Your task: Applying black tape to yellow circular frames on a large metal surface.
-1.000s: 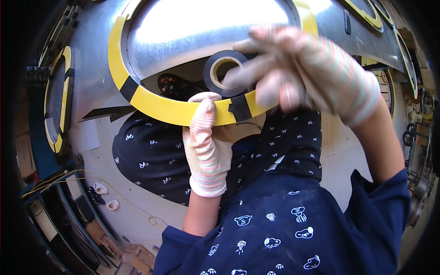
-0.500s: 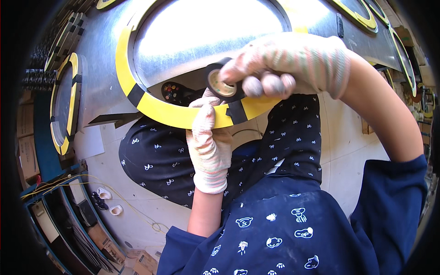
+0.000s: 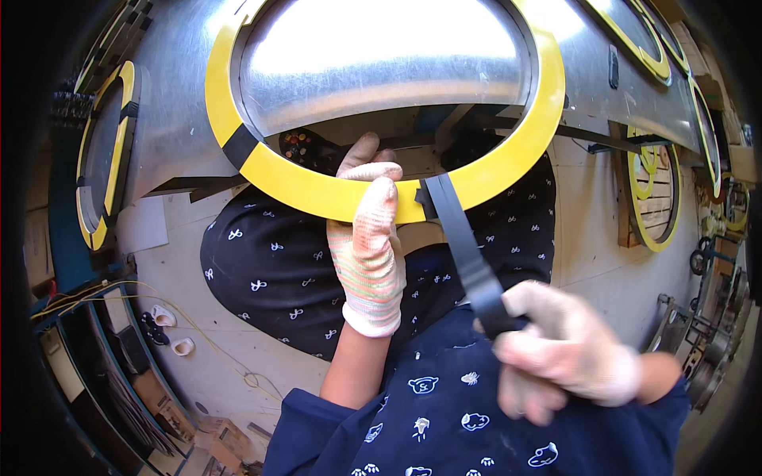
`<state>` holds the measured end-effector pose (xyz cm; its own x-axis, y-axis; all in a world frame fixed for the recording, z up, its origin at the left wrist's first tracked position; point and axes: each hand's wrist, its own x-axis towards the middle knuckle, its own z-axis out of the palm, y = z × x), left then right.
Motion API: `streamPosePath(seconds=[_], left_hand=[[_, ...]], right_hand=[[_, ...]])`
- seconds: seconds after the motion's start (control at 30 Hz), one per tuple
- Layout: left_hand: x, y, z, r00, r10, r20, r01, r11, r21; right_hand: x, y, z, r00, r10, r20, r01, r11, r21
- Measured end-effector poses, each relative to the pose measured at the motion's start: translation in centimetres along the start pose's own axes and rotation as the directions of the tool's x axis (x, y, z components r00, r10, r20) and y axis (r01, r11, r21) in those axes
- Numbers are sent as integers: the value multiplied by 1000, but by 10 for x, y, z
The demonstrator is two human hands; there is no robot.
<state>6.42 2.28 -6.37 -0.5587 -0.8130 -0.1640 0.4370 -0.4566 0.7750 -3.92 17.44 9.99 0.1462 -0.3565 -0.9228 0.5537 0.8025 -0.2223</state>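
Note:
A large yellow ring point(image 3: 508, 166) lies partly on the metal table, its near edge jutting out over my lap. My left hand point(image 3: 369, 246), in a striped, stained work glove, is closed around this near edge, thumb on top. Just right of that thumb, black tape is wrapped on the ring, and a black tape strip point(image 3: 464, 246) runs taut from there down to the right. My gloved right hand point(image 3: 563, 349), slightly blurred, grips the roll of black tape point(image 3: 498, 316), which its fingers partly hide. Another black band point(image 3: 240, 147) crosses the ring at left.
The shiny metal table point(image 3: 175, 119) bears several more yellow rings, one yellow-edged ring point(image 3: 83, 198) at its left side. Another yellow ring point(image 3: 673, 214) stands at right against wooden slats. A shelf unit point(image 3: 103, 349), a yellow cable point(image 3: 214, 349) and white slippers point(image 3: 182, 347) are lower left.
My right hand has moved from above the ring down to the lower right, drawing out a length of black tape. My left hand stays on the ring's near edge.

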Motion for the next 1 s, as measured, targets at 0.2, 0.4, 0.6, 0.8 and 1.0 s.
streamPosePath(seconds=[0.2, 0.4, 0.6, 0.8, 1.0], left_hand=[[-6, 7, -1, 993, -120, -4, 120, 990, 78], [-9, 19, -2, 966, -257, 13, 256, 966, 32], [-6, 11, 5, 964, -194, 184, 234, 945, -229], [-10, 4, -1, 979, -149, 137, 172, 969, -177], [-2, 9, 2, 976, -211, 51, 217, 949, -228]], right_hand=[[159, -19, -56, 650, -759, -25, 684, 600, -415], [197, -11, -119, 396, -905, 157, 910, 365, -196], [81, -18, -85, 781, -621, -66, 561, 743, -366], [56, -26, -74, 482, -840, 251, 871, 489, -36], [67, -9, -50, 75, -997, 23, 894, 57, -444]])
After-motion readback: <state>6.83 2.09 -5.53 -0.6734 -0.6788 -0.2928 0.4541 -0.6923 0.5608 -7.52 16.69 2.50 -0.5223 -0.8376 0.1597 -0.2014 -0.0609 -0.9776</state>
